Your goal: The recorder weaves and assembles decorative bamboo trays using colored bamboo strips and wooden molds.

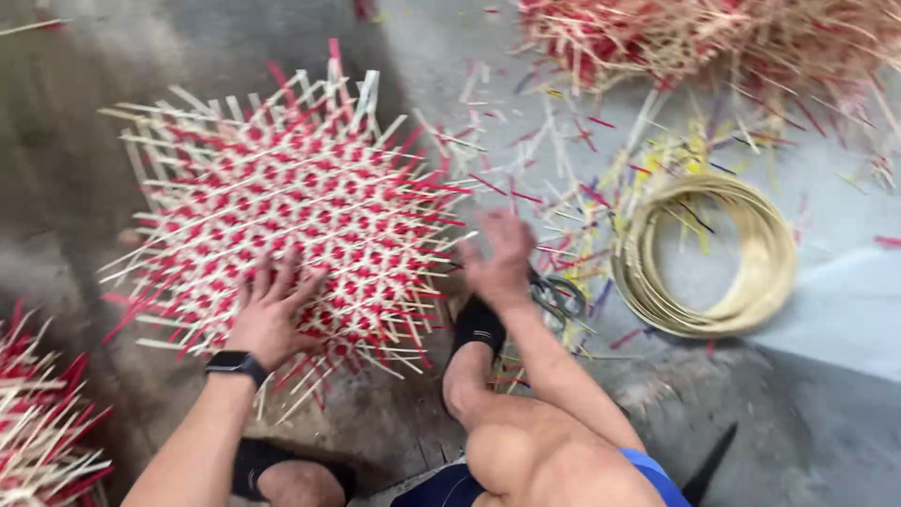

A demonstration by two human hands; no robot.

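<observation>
Pressing flat on the red-and-cream woven bamboo mat (282,211), left hand (267,310) fingers spread, grip released, nothing clasped. Mat lying on the grey floor (826,310), just ahead of the knees. Right hand (497,258) blurred beside the mat's right edge, palm apparently open, near dark scissors (558,296). Coiled pale cane hoop (704,253) farther right, holding only stray splints; loose strip heap (713,38) beyond.

Right hand (499,258) motion-blurred, scissors (556,293) half hidden behind it, left-edge woven piece (38,422) cut off
</observation>
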